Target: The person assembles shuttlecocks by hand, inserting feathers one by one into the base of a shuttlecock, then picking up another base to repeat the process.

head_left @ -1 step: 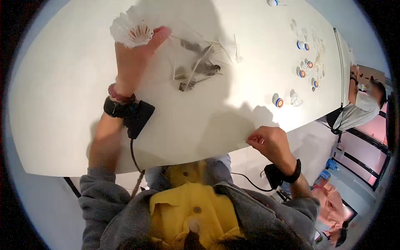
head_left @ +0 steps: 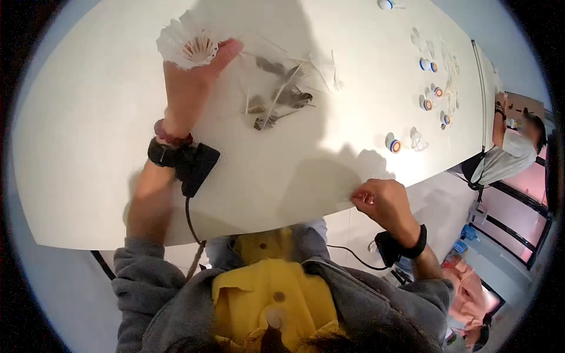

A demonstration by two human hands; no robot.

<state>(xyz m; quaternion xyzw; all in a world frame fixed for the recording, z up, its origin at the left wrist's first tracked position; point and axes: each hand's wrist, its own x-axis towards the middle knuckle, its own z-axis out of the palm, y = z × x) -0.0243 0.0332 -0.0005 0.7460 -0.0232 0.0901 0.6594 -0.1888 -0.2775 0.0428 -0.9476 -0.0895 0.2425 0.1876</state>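
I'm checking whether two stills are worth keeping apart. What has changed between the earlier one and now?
Nothing visibly changed. The left hand holds the white shuttlecock as before, the right hand is at the table's near edge with fingers curled, and the grey feathers lie as they lay.

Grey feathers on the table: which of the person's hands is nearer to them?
Left. The left hand is just left of the grey feathers; the right hand is farther away, to their lower right.
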